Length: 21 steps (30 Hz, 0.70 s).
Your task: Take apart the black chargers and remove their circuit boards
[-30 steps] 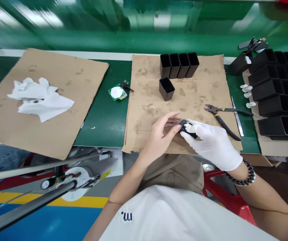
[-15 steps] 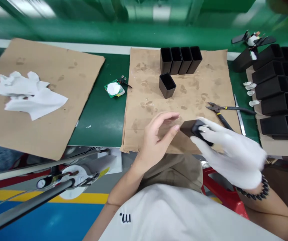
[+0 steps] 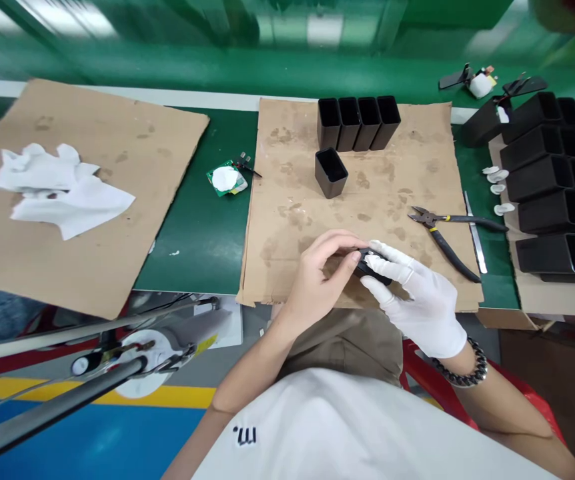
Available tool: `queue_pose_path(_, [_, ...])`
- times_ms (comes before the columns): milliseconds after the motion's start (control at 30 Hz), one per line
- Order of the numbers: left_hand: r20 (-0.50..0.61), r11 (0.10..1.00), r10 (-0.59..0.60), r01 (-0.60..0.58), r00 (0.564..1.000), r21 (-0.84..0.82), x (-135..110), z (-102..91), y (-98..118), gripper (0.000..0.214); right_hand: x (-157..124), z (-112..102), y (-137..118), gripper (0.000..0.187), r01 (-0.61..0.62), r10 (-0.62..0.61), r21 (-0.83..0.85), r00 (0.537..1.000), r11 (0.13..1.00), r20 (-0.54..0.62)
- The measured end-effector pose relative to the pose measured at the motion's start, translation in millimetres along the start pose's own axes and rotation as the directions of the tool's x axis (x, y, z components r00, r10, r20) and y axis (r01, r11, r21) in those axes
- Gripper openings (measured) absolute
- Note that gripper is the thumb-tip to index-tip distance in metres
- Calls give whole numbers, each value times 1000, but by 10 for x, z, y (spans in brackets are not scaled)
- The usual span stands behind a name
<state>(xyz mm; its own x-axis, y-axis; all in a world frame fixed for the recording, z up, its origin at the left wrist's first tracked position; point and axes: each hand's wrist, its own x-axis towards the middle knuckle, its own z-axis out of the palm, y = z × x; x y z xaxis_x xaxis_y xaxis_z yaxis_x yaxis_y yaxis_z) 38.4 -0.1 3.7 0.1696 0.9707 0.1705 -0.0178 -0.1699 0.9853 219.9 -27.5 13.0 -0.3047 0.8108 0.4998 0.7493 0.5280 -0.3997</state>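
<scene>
A small black rectangular case (image 3: 378,275) is held between both hands over the front edge of the cardboard; most of it is hidden. My bare left hand (image 3: 323,272) curls thumb and fingers around its left end. My right hand (image 3: 412,293), in a white glove, has its fingertips closed on the same case from the right. A small white bit (image 3: 371,260) shows at the case by the gloved fingertips; whether it is glove or a separate piece I cannot make out. Farther back, a single open black case (image 3: 331,175) stands upright before a row of several more (image 3: 358,125).
Black-handled diagonal cutters (image 3: 440,230) and metal tweezers (image 3: 475,233) lie right of my hands. Stacked black cases (image 3: 537,170) and small white pieces (image 3: 498,189) are at the right. A green circuit board (image 3: 227,179) and white cloth (image 3: 67,193) are left.
My right hand has brought the black case leftward into my left hand, whose fingers have closed on it. Before, the left hand was apart from the case. The view has shifted slightly.
</scene>
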Motion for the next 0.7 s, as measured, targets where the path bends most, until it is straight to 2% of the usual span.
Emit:
queue_pose_path(167, [44, 999, 26, -27, 999, 25, 4, -58, -5, 15, 26, 1, -90, 26, -48, 50, 47, 998, 998, -43])
queue_pose_path(300, [111, 997, -36, 28, 993, 65, -25, -85, 18, 18, 56, 14, -126, 17, -85, 88, 82, 995, 993, -38])
queue_pose_path(567, [190, 996, -86, 77, 978, 54, -2, -64, 24, 17, 163, -15, -190, 12, -41, 41, -96, 999, 995, -3])
queue_pose_path(700, [278, 991, -120, 130, 953, -17, 28, -87, -5, 18, 107, 4, -180, 7, -77, 77, -3, 997, 997, -2])
